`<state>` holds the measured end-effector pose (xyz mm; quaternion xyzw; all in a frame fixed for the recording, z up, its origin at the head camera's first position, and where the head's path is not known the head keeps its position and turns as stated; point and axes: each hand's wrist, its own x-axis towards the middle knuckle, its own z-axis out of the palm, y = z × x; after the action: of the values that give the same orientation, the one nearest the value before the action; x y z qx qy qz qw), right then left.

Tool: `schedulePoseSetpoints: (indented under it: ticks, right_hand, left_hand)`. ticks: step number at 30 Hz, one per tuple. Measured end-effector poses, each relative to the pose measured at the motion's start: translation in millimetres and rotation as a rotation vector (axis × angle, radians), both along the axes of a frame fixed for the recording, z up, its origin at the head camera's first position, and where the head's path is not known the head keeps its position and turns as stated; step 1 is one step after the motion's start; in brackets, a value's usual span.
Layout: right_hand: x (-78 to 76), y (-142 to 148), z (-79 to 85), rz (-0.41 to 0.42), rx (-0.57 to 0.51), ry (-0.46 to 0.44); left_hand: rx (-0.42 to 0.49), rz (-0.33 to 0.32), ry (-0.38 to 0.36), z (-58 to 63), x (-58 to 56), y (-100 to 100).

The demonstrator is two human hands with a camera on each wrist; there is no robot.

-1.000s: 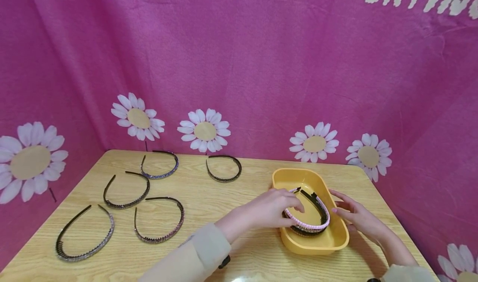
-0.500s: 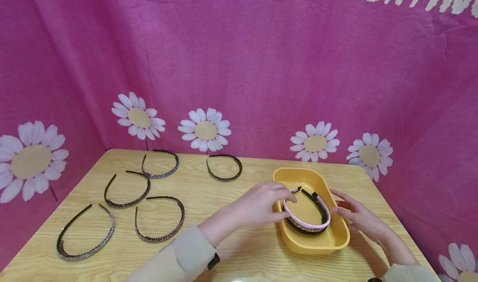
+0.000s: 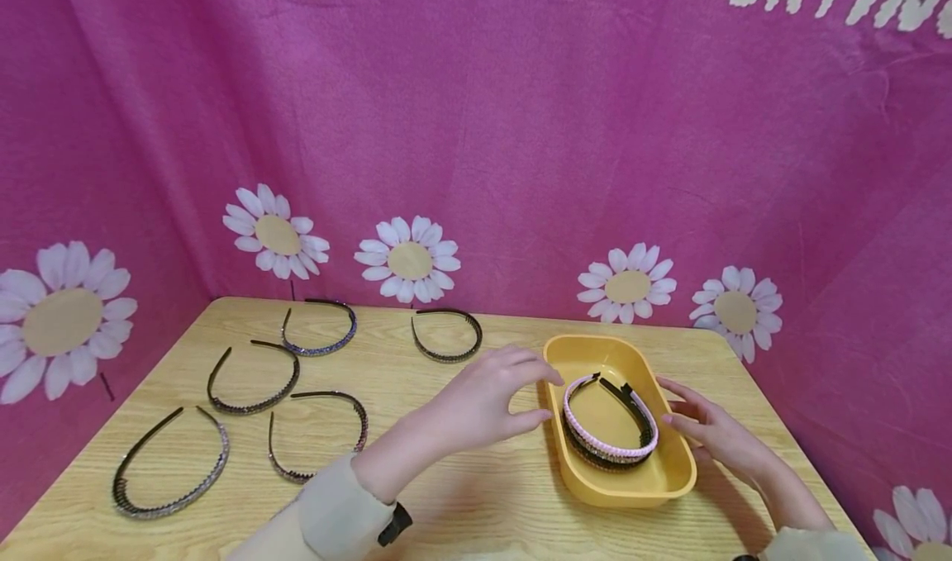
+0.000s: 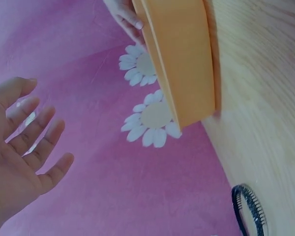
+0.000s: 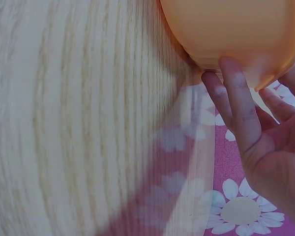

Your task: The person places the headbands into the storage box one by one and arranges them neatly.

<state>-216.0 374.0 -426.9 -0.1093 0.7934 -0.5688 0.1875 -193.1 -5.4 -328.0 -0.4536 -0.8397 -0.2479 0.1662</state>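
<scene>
A yellow plastic box (image 3: 617, 493) stands on the right side of the table. Inside it lies a pink headband (image 3: 597, 445), on top of darker ones (image 3: 611, 464) that it partly hides. My left hand (image 3: 479, 400) hovers just left of the box, its fingers apart and holding nothing. In the left wrist view that hand (image 4: 17, 155) is spread, clear of the box wall (image 4: 182, 59). My right hand (image 3: 717, 437) rests against the box's right side, thumb by the rim. Extended fingers (image 5: 238, 98) touch its outer wall in the right wrist view.
Several headbands lie apart on the wooden table: silver (image 3: 169, 507), dark (image 3: 256, 408), pinkish (image 3: 362, 429), blue (image 3: 323, 350) and black (image 3: 446, 356). My left forearm partly covers the pinkish one. A pink cloth (image 3: 491, 131) with daisies hangs behind the table.
My left hand has let go of the pink headband and drawn back leftward out of the box. The right hand and the box have stayed in place.
</scene>
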Motion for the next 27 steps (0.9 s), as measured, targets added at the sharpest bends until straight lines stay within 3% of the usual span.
schedulePoseSetpoints:
  ticks: [8, 15, 27]
  right_hand:
    - [0.4, 1, -0.6, 0.021, -0.020, 0.003]
    - [0.8, -1, -0.5, 0.021, -0.031, -0.011]
    - [0.9, 0, -0.1, 0.013, -0.020, 0.001]
  left_hand:
    - [0.064, 0.060, -0.014, 6.2, 8.5, -25]
    - [0.122, 0.085, 0.039, 7.0, 13.5, -47]
    - [0.148, 0.132, 0.066, 0.8, 22.8, -85]
